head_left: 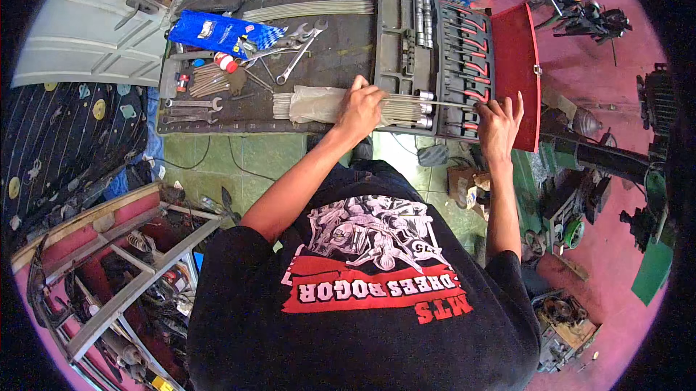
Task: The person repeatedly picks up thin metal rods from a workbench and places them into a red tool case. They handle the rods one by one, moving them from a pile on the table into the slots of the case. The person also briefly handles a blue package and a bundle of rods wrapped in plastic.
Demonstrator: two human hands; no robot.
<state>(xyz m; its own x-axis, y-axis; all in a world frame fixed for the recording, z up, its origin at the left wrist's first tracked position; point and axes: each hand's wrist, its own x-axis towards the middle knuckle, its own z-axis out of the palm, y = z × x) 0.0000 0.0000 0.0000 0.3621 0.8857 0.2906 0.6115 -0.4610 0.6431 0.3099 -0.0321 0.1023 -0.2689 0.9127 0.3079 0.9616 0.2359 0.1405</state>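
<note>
Bundle of thin, straight, pale grey rods (403,110) lying crosswise under the left hand (361,113), which is closed over it from above; a crumpled, translucent beige wrapper (313,105) encircles the middle part just left of this grip, while bare rod ends show on both sides. To the right of the grip, a single slender rod (451,103) extends past the others to the right hand (498,130), whose thumb and forefinger are pinched together on its far end, above a tool tray (428,65) holding red-handled tools (475,47).
</note>
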